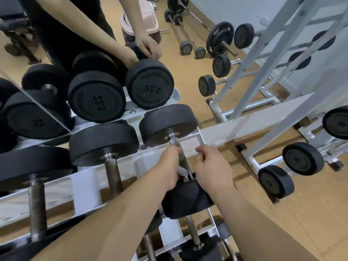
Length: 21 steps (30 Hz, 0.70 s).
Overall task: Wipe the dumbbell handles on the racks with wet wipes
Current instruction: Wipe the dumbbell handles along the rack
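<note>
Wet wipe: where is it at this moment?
Head view, centre: the wet wipe is bunched in the left hand against the handle of the rightmost dumbbell on the rack, with the right hand just right of it.

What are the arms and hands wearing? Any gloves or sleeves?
Nothing at all. The left forearm and right forearm are bare, with no sleeve reaching into view. The left hand and right hand have no gloves, and no watch, ring or bracelet shows.
</note>
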### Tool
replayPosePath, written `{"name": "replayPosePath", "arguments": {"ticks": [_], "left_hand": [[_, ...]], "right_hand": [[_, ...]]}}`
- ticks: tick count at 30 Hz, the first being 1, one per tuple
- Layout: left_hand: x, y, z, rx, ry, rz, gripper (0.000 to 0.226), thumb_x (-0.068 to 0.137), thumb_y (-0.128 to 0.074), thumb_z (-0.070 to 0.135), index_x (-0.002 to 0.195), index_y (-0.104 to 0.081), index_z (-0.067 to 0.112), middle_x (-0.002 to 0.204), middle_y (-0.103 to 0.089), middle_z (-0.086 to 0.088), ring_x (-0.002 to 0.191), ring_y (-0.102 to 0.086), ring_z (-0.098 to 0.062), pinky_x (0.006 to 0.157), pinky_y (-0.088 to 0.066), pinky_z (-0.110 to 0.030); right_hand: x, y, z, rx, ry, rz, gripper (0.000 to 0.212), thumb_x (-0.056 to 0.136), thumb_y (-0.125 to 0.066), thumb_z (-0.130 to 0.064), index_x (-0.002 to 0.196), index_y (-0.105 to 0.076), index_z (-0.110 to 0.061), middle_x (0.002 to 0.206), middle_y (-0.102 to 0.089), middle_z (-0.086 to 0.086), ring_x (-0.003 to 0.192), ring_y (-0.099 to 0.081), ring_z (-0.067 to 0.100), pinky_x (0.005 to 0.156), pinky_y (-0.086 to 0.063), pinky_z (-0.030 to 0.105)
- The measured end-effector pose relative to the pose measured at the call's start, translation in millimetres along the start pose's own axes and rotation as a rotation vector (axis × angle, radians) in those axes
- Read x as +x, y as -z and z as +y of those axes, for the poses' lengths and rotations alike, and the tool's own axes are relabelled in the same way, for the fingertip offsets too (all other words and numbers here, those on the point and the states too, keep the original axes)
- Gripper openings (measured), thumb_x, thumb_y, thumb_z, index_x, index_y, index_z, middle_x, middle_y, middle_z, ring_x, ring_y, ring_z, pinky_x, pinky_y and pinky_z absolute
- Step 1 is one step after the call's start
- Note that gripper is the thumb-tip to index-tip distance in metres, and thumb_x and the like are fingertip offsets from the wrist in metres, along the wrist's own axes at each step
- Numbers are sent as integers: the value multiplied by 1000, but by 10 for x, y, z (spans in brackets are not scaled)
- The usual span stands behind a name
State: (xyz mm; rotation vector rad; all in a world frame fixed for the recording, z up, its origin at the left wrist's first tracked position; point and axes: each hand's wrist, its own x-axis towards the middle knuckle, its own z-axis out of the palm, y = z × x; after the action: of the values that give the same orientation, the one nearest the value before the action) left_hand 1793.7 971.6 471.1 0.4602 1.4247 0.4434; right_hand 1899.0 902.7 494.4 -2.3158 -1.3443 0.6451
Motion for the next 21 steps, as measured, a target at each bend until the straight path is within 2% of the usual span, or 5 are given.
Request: {"name": "replayPosePath", "arguments": {"ticks": [2,7,12,16,21], "left_hand": [[23,-71,26,27,13,-44,41,68,-56,22,107,-62,10,104,-66,-22,66,-56,-30,59,-41,-31],[95,-128,328,-13,-148,44,16,80,-51,-4,85,-61,6,69,-60,-12,60,-51,-26,56,-39,-28],[-55,-69,80,207,-146,-71,13,64,-55,7,76,-61,10,70,-57,-11,65,-54,-26,66,-47,-35],[-105,59,-69,390,-66,-155,16,62,-55,16,76,-60,11,66,-48,-11,67,-43,-25,68,-36,-38],[-18,-45,305,131,-152,-61,31,52,-46,-6,78,-60,3,80,-61,-17,72,-52,-29,70,-48,-37]], "right_hand": [[10,6,-5,-19,-5,-22,38,99,-43,-28,133,-60,-29,133,-62,-6,118,-59,20,95,-51,40],[23,0,12,-33,-6,-17,38,99,-41,-29,132,-61,-29,130,-63,-6,117,-59,20,95,-51,41],[48,-8,18,-23,-21,-22,37,100,-41,-31,131,-61,-31,130,-64,-7,116,-60,19,94,-51,40],[46,-11,11,-15,-45,-29,35,100,-41,-30,129,-61,-31,130,-65,-8,116,-60,21,93,-50,39],[34,-34,3,-9,-37,-2,33,100,-41,-29,125,-63,-29,123,-67,-6,110,-61,21,87,-51,37]]}}
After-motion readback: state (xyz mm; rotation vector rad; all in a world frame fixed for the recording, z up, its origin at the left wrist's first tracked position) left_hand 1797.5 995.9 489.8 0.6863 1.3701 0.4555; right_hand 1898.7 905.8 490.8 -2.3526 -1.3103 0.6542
